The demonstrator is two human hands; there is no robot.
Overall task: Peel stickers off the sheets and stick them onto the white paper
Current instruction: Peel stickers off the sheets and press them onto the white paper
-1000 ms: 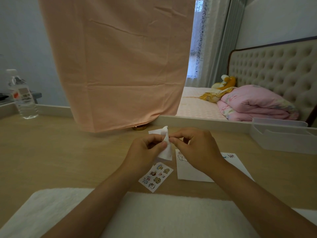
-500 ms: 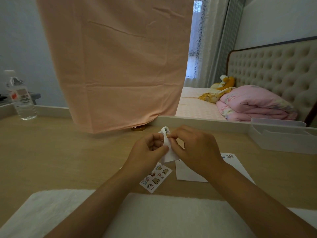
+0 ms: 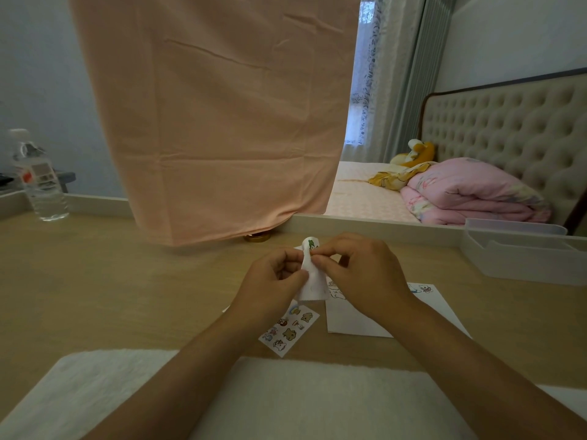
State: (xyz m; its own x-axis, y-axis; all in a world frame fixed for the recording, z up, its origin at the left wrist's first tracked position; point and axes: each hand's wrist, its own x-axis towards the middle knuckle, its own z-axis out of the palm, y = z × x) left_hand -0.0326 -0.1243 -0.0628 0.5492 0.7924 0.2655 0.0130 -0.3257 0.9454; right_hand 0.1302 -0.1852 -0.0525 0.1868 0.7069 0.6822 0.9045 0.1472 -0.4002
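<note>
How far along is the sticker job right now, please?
Done: a few stickers sit on the white paper. In hand: the left hand and right hand pinch a curled sticker sheet, picking at its top. Left: the flat sheet on the table holds many stickers.

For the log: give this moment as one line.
left hand: holds bent white sticker sheet; right hand: pinches its top; white paper: flat, partly stickered

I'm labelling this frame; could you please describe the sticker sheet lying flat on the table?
On the wooden table, beyond the white towel, a small sticker sheet lies by the left hand. Unlike the bent sheet in the fingers, it lies flat, covered in cartoons.
</note>
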